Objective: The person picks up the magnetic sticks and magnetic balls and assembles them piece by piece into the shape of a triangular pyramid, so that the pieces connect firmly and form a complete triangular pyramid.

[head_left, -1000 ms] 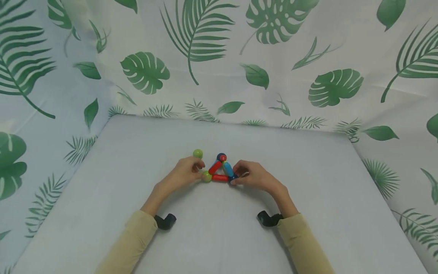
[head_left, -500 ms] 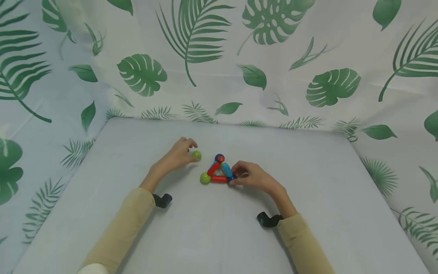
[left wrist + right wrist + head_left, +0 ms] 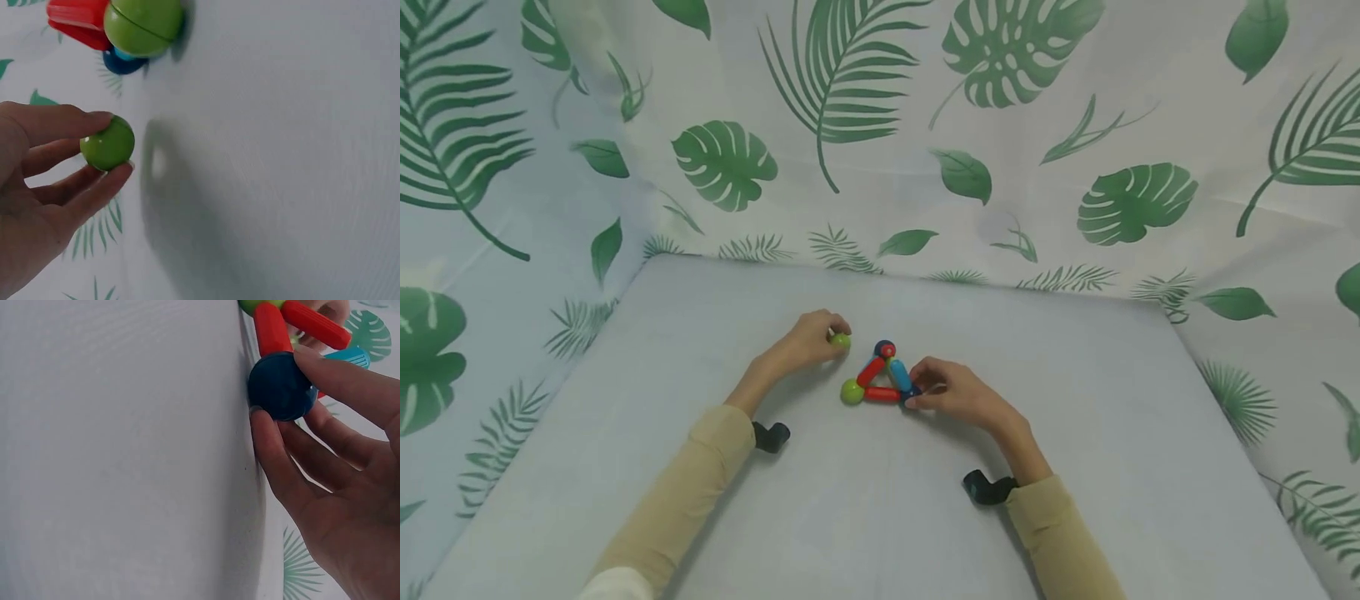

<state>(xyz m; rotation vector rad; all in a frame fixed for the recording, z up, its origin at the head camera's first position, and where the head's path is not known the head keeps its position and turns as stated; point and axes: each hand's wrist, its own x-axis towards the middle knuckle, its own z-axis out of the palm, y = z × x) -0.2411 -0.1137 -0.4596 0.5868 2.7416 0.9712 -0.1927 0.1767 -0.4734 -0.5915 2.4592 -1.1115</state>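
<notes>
My left hand pinches a loose green ball between thumb and fingertips; its shadow on the table shows it raised in the left wrist view. A short way to the right lies a structure of coloured rods and balls. Its near side is a red rod between a green ball and a dark blue ball. Another red rod and a blue rod slant up to a dark blue ball with a red piece on it. My right hand pinches the near dark blue ball.
The pieces lie on a white-covered table. Behind it hangs a white cloth with green leaves, which also runs along both sides. Black wrist mounts sit at both cuffs.
My left hand has left the structure's green ball, reached to the loose green ball farther back and taken it, bringing it slightly right. The right hand has stayed on the dark blue ball.
</notes>
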